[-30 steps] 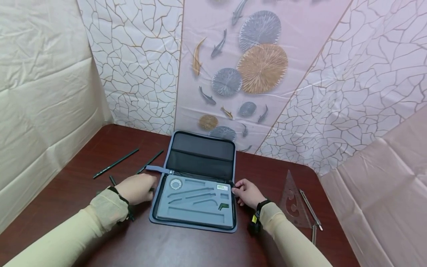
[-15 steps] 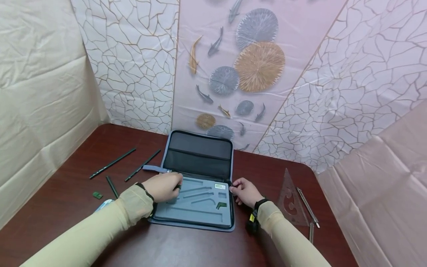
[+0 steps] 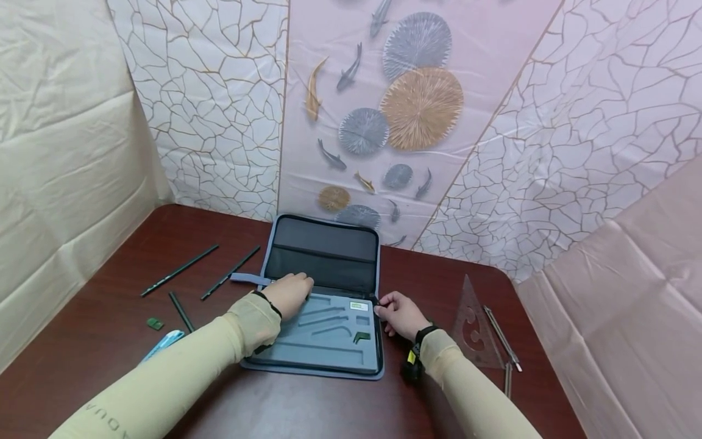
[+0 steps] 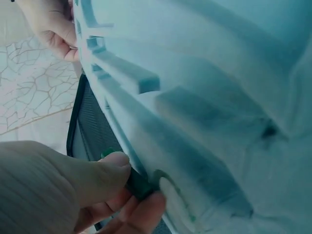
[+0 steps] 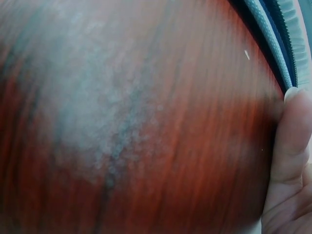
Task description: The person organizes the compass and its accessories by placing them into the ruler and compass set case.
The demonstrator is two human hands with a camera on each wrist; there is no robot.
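Well, in the head view your left hand [image 3: 289, 296] is over the far left part of the grey tray [image 3: 331, 339], which sits in the opened case [image 3: 329, 268]; its fingertips are turned away, so what it holds is hard to see there. Your right hand [image 3: 402, 314] has thumb and fingers bent onto the case's right edge, close to the hinge. In the tray, a white label [image 3: 359, 306] lies at the far right, with a green corner piece [image 3: 361, 337] nearer to you. A strap [image 3: 249, 278] sticks out left of the case. On the table [image 3: 285, 408] to your left are two long dark pencils [image 3: 180, 270], a shorter dark stick [image 3: 181, 311], a small green piece [image 3: 155, 323] and a blue-and-white item [image 3: 163, 345] partly behind your sleeve. To your right, a black object with a yellow patch [image 3: 411, 369] sits beside your wrist, and a clear triangle [image 3: 474, 338] lies farther right, next to a slim metal tool [image 3: 502, 338]

In the left wrist view, your left hand pinches a dark green block [image 4: 139, 184] between thumb and fingers, just beside a round ring [image 4: 178, 200] in the tray; you cannot tell whether they touch

In the right wrist view, your right thumb [image 5: 292, 131] presses at the case's zip edge, gripping it
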